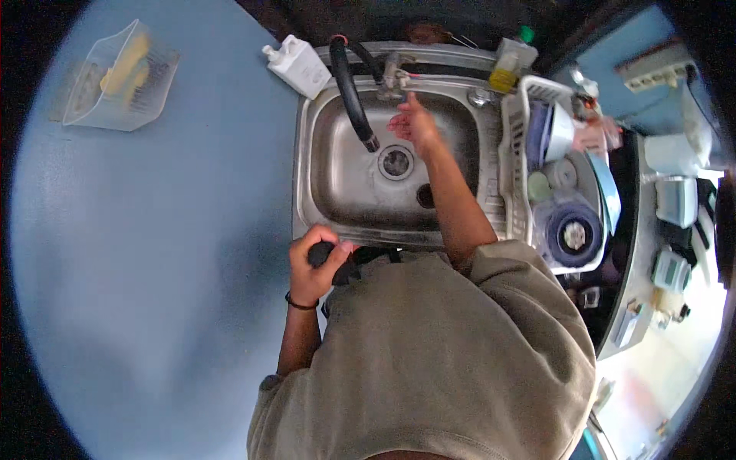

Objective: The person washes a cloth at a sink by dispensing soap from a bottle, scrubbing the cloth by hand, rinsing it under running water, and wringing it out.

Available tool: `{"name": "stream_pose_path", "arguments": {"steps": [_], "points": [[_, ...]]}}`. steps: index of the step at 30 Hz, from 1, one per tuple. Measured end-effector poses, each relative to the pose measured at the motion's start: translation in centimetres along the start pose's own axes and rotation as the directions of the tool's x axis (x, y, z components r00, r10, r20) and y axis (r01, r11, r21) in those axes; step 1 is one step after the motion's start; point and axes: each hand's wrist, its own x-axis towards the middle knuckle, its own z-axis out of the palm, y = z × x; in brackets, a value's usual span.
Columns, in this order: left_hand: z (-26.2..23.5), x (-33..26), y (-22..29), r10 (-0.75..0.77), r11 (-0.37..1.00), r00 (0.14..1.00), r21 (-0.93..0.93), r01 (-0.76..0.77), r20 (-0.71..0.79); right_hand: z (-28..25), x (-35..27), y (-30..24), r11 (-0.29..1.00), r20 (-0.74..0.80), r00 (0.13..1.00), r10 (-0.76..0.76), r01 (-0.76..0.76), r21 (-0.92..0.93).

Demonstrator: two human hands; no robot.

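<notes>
A stainless steel sink point(337, 184) lies in front of me. My left hand point(308, 264) is closed around a dark rounded object point(322, 254) at the sink's near left corner; the fingers and my body partly cover it, so I cannot tell its kind. Over the far part of the basin, my right hand point(414, 124) reaches toward the tap point(394, 77), fingers apart and holding nothing I can see. A black spout hose point(349, 96) curves down into the basin, ending near the drain point(396, 162). Close to the drain sits a small dark round thing point(426, 195).
A white dish rack point(518, 153) full of dishes stands right of the sink. Behind the sink are a white bottle point(300, 67) and a bottle with yellow liquid point(506, 69). A clear plastic container point(115, 107) with yellow things rests on the blue counter point(169, 253).
</notes>
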Motion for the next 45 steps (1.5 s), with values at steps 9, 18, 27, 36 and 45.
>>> {"name": "stream_pose_path", "arguments": {"steps": [9,18,27,36,45], "points": [[4.4,3.5,3.8,0.426,0.899,0.771,-0.315,-0.303,0.474,-0.6,-26.8,2.1,0.609,0.515,0.686,-0.515,0.715,-0.344],[15.0,-6.1,7.4,0.528,0.849,0.308,-0.502,-0.165,0.792,-5.8,-47.4,8.0,0.429,-0.086,0.63,-0.771,0.415,-0.802],[29.9,-20.2,8.1,0.457,0.851,-0.096,-0.466,-0.241,0.884,-13.4,-64.2,16.1,0.417,-0.417,-0.009,-0.909,-0.07,-0.906],[47.9,-43.8,9.5,0.314,0.694,-0.717,-0.666,-0.274,0.622,-22.1,-87.7,25.0,0.748,-0.683,-0.367,-0.631,-0.056,-0.661],[64.7,-66.6,7.0,-0.281,0.896,-0.949,-0.394,-0.206,-0.143,-30.9,-103.4,32.2,0.86,-0.797,-0.468,-0.381,0.138,-0.492]]}}
